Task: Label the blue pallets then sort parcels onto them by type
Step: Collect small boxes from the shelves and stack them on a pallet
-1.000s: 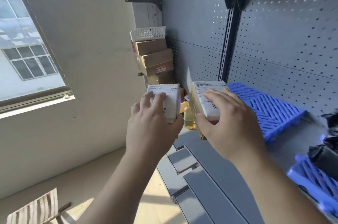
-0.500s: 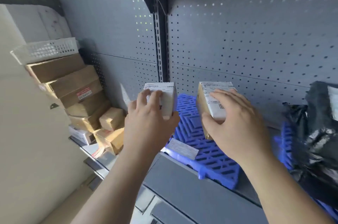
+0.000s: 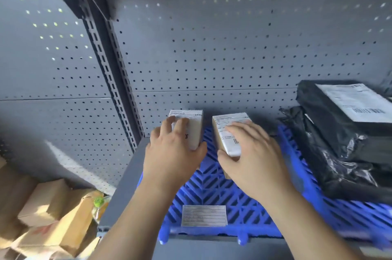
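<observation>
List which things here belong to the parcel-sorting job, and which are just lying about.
Job: small white-labelled cardboard box in left hand; matching box in right hand; blue slatted plastic pallet; its pale paper label; black plastic mailer bags.
Lying about: brown cardboard cartons piled lower left; green-topped item, blurred; grey perforated metal back panel.

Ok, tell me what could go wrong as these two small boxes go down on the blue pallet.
The left box, gripped by the left hand, is at the left edge of the blue pallet and could land half off it. The right box, in the right hand, could bump the black bagged parcels beside it.
</observation>
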Motion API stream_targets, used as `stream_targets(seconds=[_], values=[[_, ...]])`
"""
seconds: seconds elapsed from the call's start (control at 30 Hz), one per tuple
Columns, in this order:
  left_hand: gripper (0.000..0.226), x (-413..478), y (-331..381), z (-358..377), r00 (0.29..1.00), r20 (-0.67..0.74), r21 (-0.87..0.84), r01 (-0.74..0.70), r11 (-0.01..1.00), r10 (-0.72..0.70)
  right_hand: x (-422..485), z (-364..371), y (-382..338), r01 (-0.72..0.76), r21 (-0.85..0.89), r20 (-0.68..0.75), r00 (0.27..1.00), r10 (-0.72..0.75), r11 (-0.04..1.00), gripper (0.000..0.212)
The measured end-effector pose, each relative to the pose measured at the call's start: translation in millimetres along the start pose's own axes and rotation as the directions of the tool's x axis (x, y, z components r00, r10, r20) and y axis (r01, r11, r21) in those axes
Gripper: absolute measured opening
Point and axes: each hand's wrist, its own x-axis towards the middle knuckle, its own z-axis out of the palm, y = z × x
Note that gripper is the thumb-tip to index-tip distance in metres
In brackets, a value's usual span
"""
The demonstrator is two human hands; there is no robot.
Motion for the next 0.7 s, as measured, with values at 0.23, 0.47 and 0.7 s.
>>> stream_targets(seconds=[0.23,0.47,0.7], values=[[0.078,3.3,-15.7,3.3,0.994,0.080,-0.010,-0.069,0.998,0.070,-6.6,8.5,-8.1,-0.076,-0.032,0.027,0.997,0.077,0.997,0.050],[0.076,-8.4,-29.7,4.7,0.990,0.071,0.007,-0.126,0.992,0.125,-13.8,8.0,-19.5,-0.094,-0.063,0.081,0.992,0.099,0.994,0.054],[0.089,-12.4,-29.3,-5.3,0.985,0.090,0.015,-0.150,0.989,0.148,-14.2,-5.1,-36.3,-0.172,-0.086,0.052,0.983,0.177,0.981,0.059]])
